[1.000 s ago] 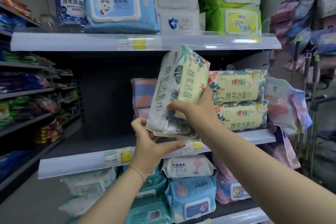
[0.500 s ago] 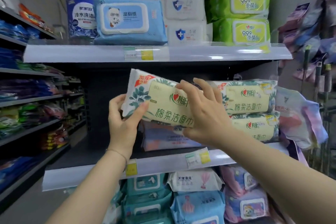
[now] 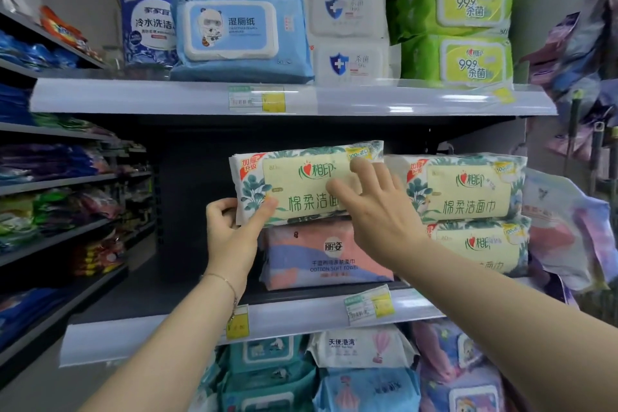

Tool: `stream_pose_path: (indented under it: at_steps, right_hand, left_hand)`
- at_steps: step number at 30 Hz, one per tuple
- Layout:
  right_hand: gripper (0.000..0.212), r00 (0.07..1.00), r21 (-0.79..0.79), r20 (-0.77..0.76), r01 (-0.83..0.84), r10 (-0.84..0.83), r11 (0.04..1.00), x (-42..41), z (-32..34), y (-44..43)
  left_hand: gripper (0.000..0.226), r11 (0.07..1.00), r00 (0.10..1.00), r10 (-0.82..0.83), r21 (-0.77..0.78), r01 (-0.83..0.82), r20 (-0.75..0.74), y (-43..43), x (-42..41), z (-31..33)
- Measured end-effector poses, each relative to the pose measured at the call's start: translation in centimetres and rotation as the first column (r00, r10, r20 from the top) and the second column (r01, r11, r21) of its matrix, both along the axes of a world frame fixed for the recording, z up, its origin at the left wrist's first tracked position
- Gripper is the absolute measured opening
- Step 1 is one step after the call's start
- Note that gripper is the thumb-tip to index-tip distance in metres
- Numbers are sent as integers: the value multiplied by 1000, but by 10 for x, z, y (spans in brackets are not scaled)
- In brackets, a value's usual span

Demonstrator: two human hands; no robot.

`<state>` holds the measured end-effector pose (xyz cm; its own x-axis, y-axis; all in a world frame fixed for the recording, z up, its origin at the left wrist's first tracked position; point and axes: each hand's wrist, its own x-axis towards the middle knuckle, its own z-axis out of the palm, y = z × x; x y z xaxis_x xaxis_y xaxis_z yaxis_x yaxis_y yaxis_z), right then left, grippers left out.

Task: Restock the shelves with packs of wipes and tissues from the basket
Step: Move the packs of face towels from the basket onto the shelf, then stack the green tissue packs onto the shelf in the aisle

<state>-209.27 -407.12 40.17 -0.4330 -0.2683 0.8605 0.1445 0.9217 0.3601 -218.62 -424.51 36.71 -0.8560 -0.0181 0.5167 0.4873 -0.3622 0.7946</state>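
A leaf-printed pack of cotton face towels (image 3: 301,184) lies flat on top of a pink and blue cotton towel pack (image 3: 321,257) on the middle shelf (image 3: 301,314). My left hand (image 3: 234,234) grips the leaf pack's lower left corner, thumb on its front. My right hand (image 3: 374,207) rests flat against the pack's right front, fingers spread. Two matching leaf-printed packs (image 3: 468,211) are stacked just to the right. The basket is out of view.
The top shelf (image 3: 334,100) carries a blue wipes pack (image 3: 240,33), white packs (image 3: 347,33) and green packs (image 3: 458,20). Below are teal, white and blue packs (image 3: 361,348). The middle shelf's left part is dark and bare. Side shelving runs along the left.
The leaf pack went from upright in both hands to lying flat, and was pushed back onto the pink pack. My right hand's fingers have spread flat on its front.
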Motion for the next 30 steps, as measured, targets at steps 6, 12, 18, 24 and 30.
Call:
stream_pose_path:
  at_steps: [6, 12, 18, 24, 30]
  right_hand:
    - [49, 964, -229, 266, 67, -4, 971, -19, -20, 20]
    - [44, 941, -275, 338, 86, 13, 958, -17, -18, 17]
    - [38, 962, -314, 272, 100, -11, 944, -12, -28, 0]
    - [31, 964, -324, 211, -89, 163, 942, 1, -45, -10]
    - [28, 952, -143, 271, -105, 141, 984, 18, -69, -18]
  left_hand:
    - [61, 977, 998, 53, -206, -57, -25, 16, -10, -7]
    - [40, 912, 994, 83, -397, -102, -66, 18, -18, 11]
    - [64, 633, 878, 320, -609, -478, -356, 6, -11, 14]
    - [38, 494, 580, 214, -425, -759, -786, -3, 15, -6]
    - [19, 322, 459, -63, -454, -831, -886, -9, 31, -44]
